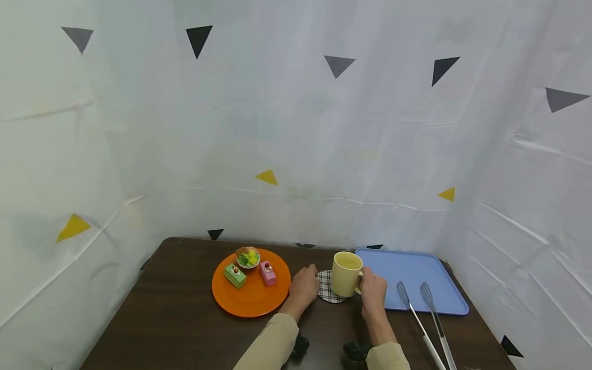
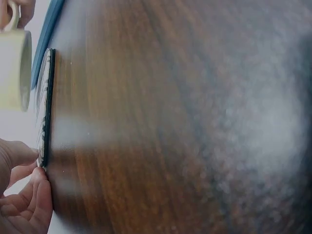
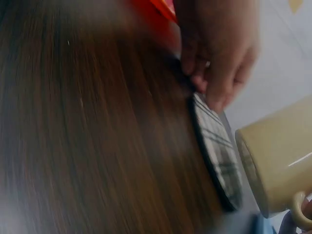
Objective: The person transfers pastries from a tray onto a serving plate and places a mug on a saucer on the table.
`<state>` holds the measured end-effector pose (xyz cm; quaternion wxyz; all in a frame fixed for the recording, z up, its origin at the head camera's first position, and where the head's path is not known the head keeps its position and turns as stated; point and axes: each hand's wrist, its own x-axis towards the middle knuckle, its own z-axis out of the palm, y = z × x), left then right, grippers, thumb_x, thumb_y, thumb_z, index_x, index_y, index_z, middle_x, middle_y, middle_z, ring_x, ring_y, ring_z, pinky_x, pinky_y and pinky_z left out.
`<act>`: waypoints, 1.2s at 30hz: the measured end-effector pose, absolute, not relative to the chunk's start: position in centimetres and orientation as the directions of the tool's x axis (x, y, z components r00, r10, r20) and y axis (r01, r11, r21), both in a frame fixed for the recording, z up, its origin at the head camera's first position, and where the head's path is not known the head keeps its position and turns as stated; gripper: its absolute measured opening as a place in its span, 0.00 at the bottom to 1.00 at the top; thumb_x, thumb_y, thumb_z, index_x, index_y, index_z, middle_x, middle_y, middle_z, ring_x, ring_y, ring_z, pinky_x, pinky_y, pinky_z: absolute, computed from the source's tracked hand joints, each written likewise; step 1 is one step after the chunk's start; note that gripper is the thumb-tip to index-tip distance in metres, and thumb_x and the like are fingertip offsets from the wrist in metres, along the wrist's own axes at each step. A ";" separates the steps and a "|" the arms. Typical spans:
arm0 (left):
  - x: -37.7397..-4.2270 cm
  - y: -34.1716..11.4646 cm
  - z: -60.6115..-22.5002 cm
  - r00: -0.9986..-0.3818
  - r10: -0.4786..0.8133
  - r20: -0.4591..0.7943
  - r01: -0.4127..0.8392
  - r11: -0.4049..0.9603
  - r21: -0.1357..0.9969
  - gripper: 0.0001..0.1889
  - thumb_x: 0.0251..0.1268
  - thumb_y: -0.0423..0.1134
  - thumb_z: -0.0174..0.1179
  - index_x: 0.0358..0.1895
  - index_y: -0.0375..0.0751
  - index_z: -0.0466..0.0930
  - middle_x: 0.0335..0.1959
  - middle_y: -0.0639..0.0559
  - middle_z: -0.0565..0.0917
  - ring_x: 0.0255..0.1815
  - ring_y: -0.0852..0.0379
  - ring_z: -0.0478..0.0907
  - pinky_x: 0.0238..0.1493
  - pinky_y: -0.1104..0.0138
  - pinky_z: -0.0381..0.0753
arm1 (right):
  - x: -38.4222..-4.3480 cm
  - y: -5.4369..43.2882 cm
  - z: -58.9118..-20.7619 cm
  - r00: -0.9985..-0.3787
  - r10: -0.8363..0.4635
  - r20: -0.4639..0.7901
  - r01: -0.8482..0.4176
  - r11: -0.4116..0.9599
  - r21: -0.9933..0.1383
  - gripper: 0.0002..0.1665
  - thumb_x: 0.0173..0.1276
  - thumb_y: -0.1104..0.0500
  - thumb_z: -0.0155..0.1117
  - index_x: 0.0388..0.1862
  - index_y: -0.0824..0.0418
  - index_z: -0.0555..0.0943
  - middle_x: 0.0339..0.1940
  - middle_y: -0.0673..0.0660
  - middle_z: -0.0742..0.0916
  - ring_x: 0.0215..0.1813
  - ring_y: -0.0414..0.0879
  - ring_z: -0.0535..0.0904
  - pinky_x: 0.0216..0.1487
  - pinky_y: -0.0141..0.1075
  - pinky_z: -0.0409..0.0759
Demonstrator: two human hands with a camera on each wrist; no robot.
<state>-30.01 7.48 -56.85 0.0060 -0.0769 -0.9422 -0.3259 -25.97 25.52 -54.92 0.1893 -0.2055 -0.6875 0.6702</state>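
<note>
A pale yellow mug (image 1: 346, 275) is held upright by its handle in my right hand (image 1: 373, 292). In the right wrist view the mug (image 3: 280, 158) hangs just above a round plaid coaster (image 3: 217, 146), with a gap between them. My left hand (image 1: 304, 285) pinches the left edge of the coaster (image 1: 326, 289) between thumb and fingers. Seen from the left wrist, the fingertips (image 2: 41, 180) meet the coaster's rim, and the coaster lies flat on or very near the wooden table.
Left of my left hand stands an orange plate (image 1: 226, 303) with a green cake slice (image 1: 235, 276), a pink cake slice (image 1: 267, 273) and a small bowl of food (image 1: 248, 258). At right is a blue tray (image 1: 398, 262), with metal-headed tongs (image 1: 427, 334) leaning over its front edge.
</note>
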 end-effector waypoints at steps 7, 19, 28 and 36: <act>-29.9 7.8 -56.9 -0.986 0.142 0.087 0.165 0.770 0.617 0.08 0.76 0.36 0.65 0.51 0.38 0.82 0.44 0.42 0.85 0.44 0.44 0.84 0.53 0.49 0.87 | -26.6 24.1 -55.7 -0.819 0.574 -0.009 -0.001 -0.017 -1.000 0.32 0.74 0.52 0.60 0.07 0.48 0.66 0.13 0.42 0.72 0.23 0.39 0.70 0.29 0.32 0.73; -29.9 6.9 -56.7 -0.988 0.128 0.091 0.157 0.761 0.629 0.07 0.77 0.34 0.64 0.51 0.36 0.81 0.44 0.41 0.85 0.46 0.42 0.84 0.54 0.48 0.87 | -26.5 22.1 -56.4 -0.828 0.560 0.004 -0.006 -0.001 -1.000 0.32 0.75 0.53 0.58 0.07 0.49 0.64 0.13 0.43 0.69 0.22 0.41 0.67 0.28 0.34 0.71; -29.5 7.1 -55.8 -0.991 0.130 0.045 0.130 0.786 0.605 0.08 0.79 0.32 0.61 0.54 0.37 0.76 0.50 0.38 0.83 0.54 0.38 0.82 0.58 0.45 0.85 | -26.9 22.0 -57.1 -0.837 0.548 0.006 -0.008 -0.001 -1.000 0.32 0.74 0.55 0.57 0.07 0.50 0.63 0.12 0.43 0.70 0.22 0.41 0.68 0.27 0.34 0.72; -29.6 7.5 -56.4 -0.987 0.158 0.010 0.129 0.766 0.630 0.11 0.77 0.30 0.63 0.57 0.38 0.77 0.51 0.38 0.83 0.54 0.38 0.81 0.58 0.43 0.84 | -27.1 23.1 -57.4 -0.857 0.515 0.013 0.015 0.050 -0.999 0.32 0.77 0.53 0.56 0.08 0.50 0.63 0.12 0.43 0.68 0.23 0.41 0.68 0.30 0.35 0.74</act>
